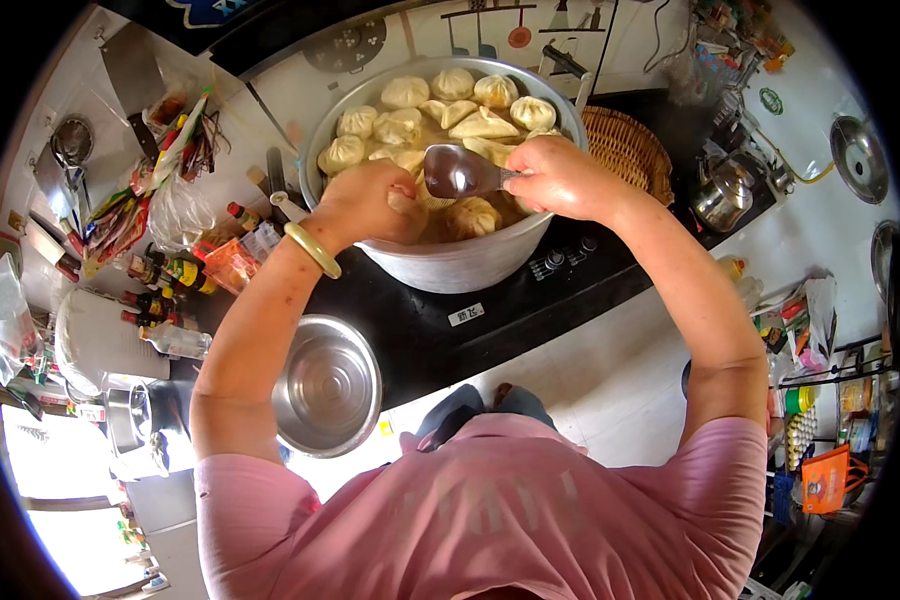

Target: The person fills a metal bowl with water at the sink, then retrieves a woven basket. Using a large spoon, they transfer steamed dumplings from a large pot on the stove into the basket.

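Note:
A large silver steamer pot stands on the black stove, filled with pale round pleated buns and folded three-cornered ones. Over the pot's near part, my right hand grips a metal spoon by its handle, the broad bowl pointing left. My left hand is closed above the near left rim, a bangle on its wrist. What lies inside its curled fingers, if anything, is hidden. Between the hands, close below the spoon, a browner bun rests near the rim.
A wide metal basin lies at the stove's near left. Sauce bottles and bags crowd the left wall. Behind the pot's right side leans a woven basket lid, with a kettle farther right. Stove knobs sit along the front.

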Available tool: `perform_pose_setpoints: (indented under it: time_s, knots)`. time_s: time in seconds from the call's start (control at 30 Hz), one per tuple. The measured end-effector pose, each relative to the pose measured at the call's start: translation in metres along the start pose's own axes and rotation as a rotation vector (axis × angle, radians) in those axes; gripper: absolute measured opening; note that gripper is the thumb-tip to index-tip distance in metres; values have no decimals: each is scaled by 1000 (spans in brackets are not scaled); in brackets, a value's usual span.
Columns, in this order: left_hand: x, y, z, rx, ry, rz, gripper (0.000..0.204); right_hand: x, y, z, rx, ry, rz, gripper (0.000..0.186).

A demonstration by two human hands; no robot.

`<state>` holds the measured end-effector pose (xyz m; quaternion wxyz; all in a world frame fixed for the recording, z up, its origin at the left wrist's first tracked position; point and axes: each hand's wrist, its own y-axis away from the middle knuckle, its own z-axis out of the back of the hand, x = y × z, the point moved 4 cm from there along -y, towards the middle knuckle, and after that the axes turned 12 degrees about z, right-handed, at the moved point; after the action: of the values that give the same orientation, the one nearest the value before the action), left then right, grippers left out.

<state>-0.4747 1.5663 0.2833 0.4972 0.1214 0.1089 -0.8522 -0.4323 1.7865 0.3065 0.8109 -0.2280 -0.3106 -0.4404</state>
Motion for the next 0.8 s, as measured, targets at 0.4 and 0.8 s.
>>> perform_pose_setpoints:
  time_s: [0.4,0.8]
  knots:
    - [62,-7,8,-10,562,188,26,-2,-33,-35,260,-427,-271,13]
    - [34,2,16,-140,215,50,37,-4,-34,-57,171,-811,-342,12]
